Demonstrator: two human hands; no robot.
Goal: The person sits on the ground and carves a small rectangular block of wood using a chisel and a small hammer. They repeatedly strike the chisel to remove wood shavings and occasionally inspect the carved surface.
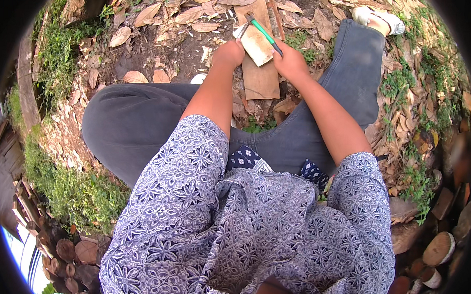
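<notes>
My right hand [291, 61] is closed round the dark grip of a hammer [262, 30] with a green handle. The hammer slants up and left, its small head above the far end of a pale wooden block [258, 48]. At the block's left edge, my left hand [230, 53] is closed on a thin, dark, blade-like tool [242, 31], whose exact kind is too small to tell. Beneath the block lies a flat brown board [262, 83] on the ground. The left fingers are mostly hidden behind the back of the hand.
My bent legs in grey trousers [127, 125] flank the board. Dry leaves [147, 14] and pale wood chips cover the soil. A narrow stick [275, 16] lies beside the board's far end. Cut logs [439, 248] are stacked at the lower right and lower left. Green plants grow along both sides.
</notes>
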